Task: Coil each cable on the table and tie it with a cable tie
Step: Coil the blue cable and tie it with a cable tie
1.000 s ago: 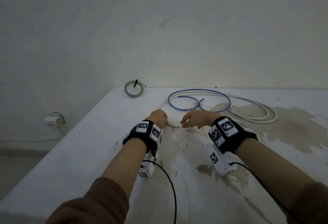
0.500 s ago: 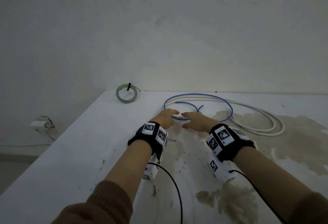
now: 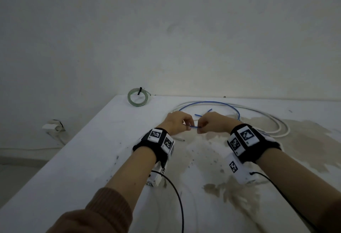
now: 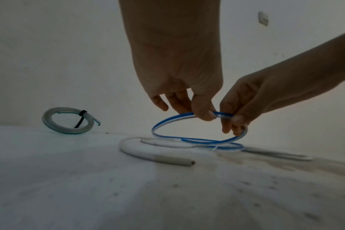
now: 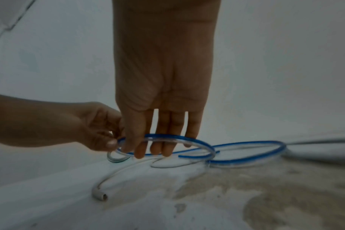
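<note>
A thin blue cable [image 3: 217, 102] [image 4: 167, 123] [image 5: 246, 143] lies in loose loops at the back of the white table [image 3: 73, 159]. Both hands hold one raised loop of it just above the table. My left hand [image 3: 178, 123] [image 4: 203, 112] pinches it between thumb and fingers. Close beside it, my right hand [image 3: 208, 125] [image 5: 148, 149] grips the same loop, which runs across its fingers [image 4: 236, 119]. A thicker white cable [image 3: 280, 127] [image 4: 140, 154] [image 5: 100, 193] lies loose under and beside the blue one.
A greenish coil [image 3: 137, 97] [image 4: 67, 120] bound with a black cable tie [image 4: 80, 119] sits at the table's far left corner against the wall. The white cable's cut end [image 3: 180, 139] lies near my left wrist. Brown stains [image 3: 304, 140] cover the right half.
Both hands reached forward from the table's middle to the blue cable, took hold of it and lifted a loop off the surface. The head view shifted forward and down.
</note>
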